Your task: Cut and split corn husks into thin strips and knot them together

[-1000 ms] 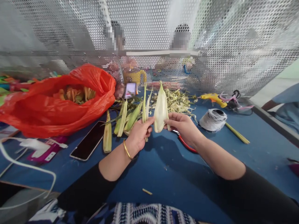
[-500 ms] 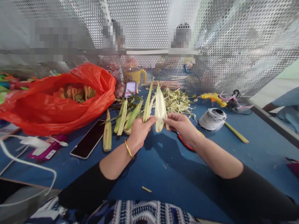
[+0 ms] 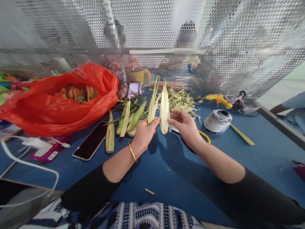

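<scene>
From where I am standing, a red bag (image 3: pixel 28 113) is lying open at the far left, and a phone (image 3: pixel 90 141) is resting on the blue table (image 3: pixel 152 175) beside a loose husk (image 3: pixel 110 135). More green husks (image 3: pixel 135 119) are lying just beyond the left hand (image 3: pixel 144 133). That hand is closing thumb and fingers round slender green strips (image 3: pixel 153 101), which are standing nearly upright, and its thumb tip is reaching the left edge of a pale husk (image 3: pixel 164 111). The pale husk is standing between the two hands, above the table, and is now showing a narrower face than a moment ago; this is suggesting that it is being turned or its sides drawn inward. It is looking creamy white, smooth and lengthwise-ribbed, tapering to a greenish point, with no tear showing. The right hand (image 3: pixel 187 127) is keeping thumb and forefinger narrow at its right edge, the other fingers curling loosely; how firmly they are gripping, I cannot tell. Shreds (image 3: pixel 182 100) are lying behind, scissors (image 3: pixel 205 136) are sitting partly hidden under the right hand, and a glue gun (image 3: pixel 219 99), a spool (image 3: pixel 217 121) and a stalk (image 3: pixel 242 134) are resting farther right.
</scene>
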Available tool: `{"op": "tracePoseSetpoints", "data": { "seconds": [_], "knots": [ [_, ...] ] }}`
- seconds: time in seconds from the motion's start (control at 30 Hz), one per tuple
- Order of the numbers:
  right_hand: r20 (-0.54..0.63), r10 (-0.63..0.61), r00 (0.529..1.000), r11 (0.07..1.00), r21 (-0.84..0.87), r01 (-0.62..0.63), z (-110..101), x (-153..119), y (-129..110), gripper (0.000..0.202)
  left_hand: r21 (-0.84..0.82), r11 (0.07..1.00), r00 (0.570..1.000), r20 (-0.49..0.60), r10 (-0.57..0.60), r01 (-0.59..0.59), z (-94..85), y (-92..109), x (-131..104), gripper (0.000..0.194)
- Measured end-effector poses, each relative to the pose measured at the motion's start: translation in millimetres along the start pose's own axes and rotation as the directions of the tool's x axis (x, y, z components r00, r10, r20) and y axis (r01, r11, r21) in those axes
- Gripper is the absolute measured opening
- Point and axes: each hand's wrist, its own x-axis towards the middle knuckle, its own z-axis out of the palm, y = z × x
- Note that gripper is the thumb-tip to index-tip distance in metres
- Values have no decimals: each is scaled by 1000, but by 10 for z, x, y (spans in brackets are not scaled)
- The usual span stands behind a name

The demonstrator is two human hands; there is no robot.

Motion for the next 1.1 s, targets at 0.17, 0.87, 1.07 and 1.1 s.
{"op": "tracePoseSetpoints", "data": {
  "seconds": [0.17,0.87,1.07,1.1],
  "knots": [
    [49,-119,992,968,-216,127,-1,-37,-36,18,259,955,989,-3,150,-144,-6,-9,-16,24],
    [164,317,934,875,329,-355,19,-32,-95,24,490,861,987,-1,158,-137,-43,-35,1,26],
    [95,318,944,875,353,-330,-1,-17,-121,27,314,949,995,-86,46,-16,-30,-124,73,22],
    [73,313,947,881,349,-318,-7,-10,-120,27,274,962,995,-102,18,10,-24,-129,83,21]
  ]
}}
